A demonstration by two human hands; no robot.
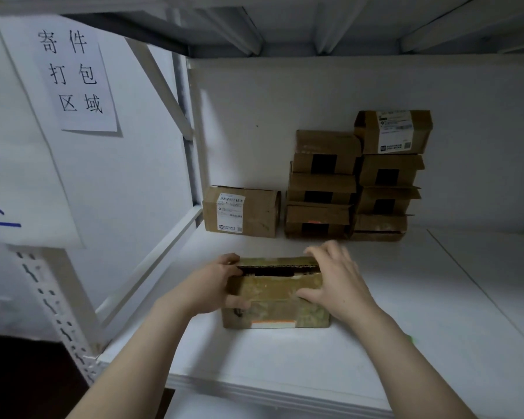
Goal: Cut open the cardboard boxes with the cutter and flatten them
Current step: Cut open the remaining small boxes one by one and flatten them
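— What writing can be read?

— 寄件打包区域 is printed on a paper sign [76, 77] stuck on the left wall. Blue strokes are seen on a larger sheet [0, 189] nearer, cut off by the frame. White barcode labels [230, 214] are stuck on a lone box [260, 213] at the far left and on the top box [421, 131] of the far stacks; their print is too small to be read.

— And the box being handled?

— The taped box [276, 294] is set on the white shelf [285, 358], near its front edge. Its left end is gripped by the left hand [212, 285], fingers curled over the top. Its right end is held by the right hand [336, 279], thumb pressed on the near face. A dark gap is seen along its top.
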